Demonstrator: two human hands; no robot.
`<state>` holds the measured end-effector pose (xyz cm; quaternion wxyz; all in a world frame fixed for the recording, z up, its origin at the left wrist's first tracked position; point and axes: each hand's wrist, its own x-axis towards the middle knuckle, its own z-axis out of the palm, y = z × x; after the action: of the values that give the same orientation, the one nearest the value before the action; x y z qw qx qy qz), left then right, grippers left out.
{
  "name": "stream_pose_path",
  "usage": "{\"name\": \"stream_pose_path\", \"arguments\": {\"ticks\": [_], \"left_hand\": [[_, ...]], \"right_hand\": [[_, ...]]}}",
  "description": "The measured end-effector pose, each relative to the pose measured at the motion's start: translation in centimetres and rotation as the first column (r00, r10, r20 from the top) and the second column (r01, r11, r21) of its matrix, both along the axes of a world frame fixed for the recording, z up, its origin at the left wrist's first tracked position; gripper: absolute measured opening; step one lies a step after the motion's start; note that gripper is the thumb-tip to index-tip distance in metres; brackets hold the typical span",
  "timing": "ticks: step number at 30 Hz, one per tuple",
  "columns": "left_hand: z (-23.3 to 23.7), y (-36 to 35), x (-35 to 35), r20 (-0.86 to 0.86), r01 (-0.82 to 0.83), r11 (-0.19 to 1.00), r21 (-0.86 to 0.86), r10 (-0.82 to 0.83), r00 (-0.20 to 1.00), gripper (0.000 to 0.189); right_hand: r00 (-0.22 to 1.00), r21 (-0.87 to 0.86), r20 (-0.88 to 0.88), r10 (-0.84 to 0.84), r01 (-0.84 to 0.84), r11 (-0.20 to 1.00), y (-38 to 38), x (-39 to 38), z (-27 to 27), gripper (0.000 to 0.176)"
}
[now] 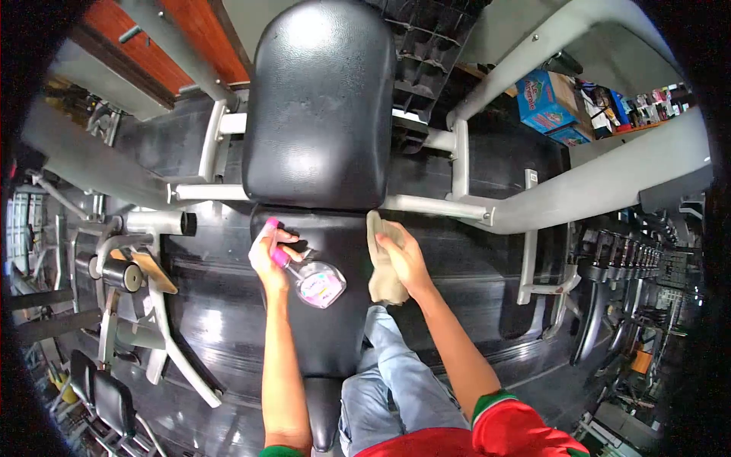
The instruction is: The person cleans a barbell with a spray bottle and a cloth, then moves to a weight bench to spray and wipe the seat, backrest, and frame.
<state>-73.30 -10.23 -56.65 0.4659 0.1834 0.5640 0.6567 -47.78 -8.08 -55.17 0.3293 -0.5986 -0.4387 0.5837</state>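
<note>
My left hand [269, 255] is closed round the neck of a clear spray bottle [320, 285] with a pink trigger head and a colourful label. The bottle is tilted, its base pointing to the right, over the black bench seat [316, 346]. In my right hand [403, 257] a beige cloth [387, 280] is gripped and hangs down beside the seat's right edge. Beyond both hands stands the padded black backrest [320, 107], with small droplets or specks on its surface.
Grey metal frame tubes [609, 183] of the machine rise on both sides. A blue box [544, 107] sits at the upper right near a shelf of small items. A dumbbell rack [628, 255] is at the far right. Another padded machine [114, 396] stands at lower left.
</note>
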Motion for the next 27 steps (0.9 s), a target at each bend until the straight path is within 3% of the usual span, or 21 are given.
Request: {"name": "stream_pose_path", "arguments": {"ticks": [2,4,6,10,14,16,18,22,24,26,27], "left_hand": [[0.3,-0.7,0.1,-0.128,0.185,0.983,0.012,-0.182,0.975,0.042],[2.6,-1.6,1.9,-0.357,0.378,0.925,-0.032,-0.364,0.860,0.036],[6.0,-1.8,5.1,-0.214,0.308,0.915,-0.260,-0.366,0.906,0.032],[6.6,-2.2,6.6,-0.246,0.377,0.876,-0.300,-0.453,0.857,0.031],[6.3,-1.8,7.2,-0.319,0.397,0.881,-0.257,-0.465,0.826,0.032],[7.3,-1.4,7.3,-0.289,0.404,0.852,-0.333,-0.500,0.816,0.033],[7.3,-1.1,7.2,-0.286,0.405,0.841,-0.359,-0.512,0.810,0.034],[6.7,-0.9,6.5,-0.274,0.403,0.840,-0.363,-0.510,0.815,0.035],[5.0,-1.0,5.1,-0.252,0.414,0.862,-0.292,-0.487,0.836,0.034],[3.4,-0.8,3.5,-0.136,0.404,0.874,-0.271,-0.450,0.883,0.036],[3.2,-0.6,3.0,-0.059,0.414,0.883,-0.220,-0.436,0.898,0.047]], "right_hand": [[0.997,-0.015,-0.074,0.036,-0.037,0.999,-2.1,0.6,0.6,0.041],[0.993,0.086,-0.094,-0.078,0.086,0.993,-5.2,1.0,0.0,0.038],[0.985,0.018,-0.115,-0.126,0.129,0.991,-8.3,1.1,0.4,0.038],[0.936,-0.215,-0.206,-0.285,0.241,0.946,-13.4,1.8,0.9,0.041],[0.918,-0.244,-0.220,-0.329,0.275,0.930,-16.0,1.8,0.8,0.039],[0.740,-0.369,-0.450,-0.500,0.355,0.859,-16.4,1.4,0.0,0.044],[0.692,-0.435,-0.478,-0.541,0.349,0.830,-16.1,1.3,0.0,0.050],[0.651,-0.412,-0.548,-0.525,0.336,0.847,-13.4,0.9,1.1,0.052],[0.887,-0.057,-0.380,-0.261,0.259,0.964,-11.4,1.1,1.0,0.049],[0.938,0.113,-0.238,-0.254,0.286,0.951,-9.1,0.5,1.4,0.047],[0.943,0.143,-0.209,-0.258,0.291,0.946,-7.8,0.2,1.4,0.048]]}}
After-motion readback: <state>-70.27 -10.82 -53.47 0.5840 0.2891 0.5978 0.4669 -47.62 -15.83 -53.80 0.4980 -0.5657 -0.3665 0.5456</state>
